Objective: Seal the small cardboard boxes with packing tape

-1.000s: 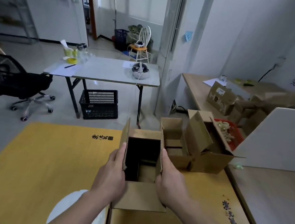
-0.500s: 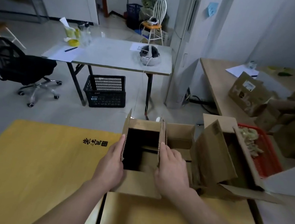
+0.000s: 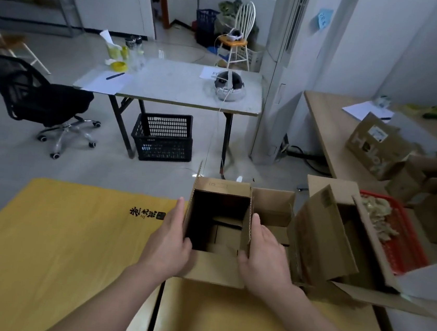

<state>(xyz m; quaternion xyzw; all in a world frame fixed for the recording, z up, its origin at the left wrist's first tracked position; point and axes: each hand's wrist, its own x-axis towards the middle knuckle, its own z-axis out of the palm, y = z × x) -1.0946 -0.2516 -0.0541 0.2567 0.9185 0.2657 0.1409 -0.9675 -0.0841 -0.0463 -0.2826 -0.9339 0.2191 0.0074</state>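
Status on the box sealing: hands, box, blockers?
Left hand and right hand pinch the side flaps of the small box. Box open, flaps up, untaped. No tape in view; open boxes crowd its right side.

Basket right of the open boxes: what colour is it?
The basket is red, seen in the head view, the only one.

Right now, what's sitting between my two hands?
The open small cardboard box. Your left hand and right hand each grip one of its side walls, thumbs tucked inside. The head view shows this.
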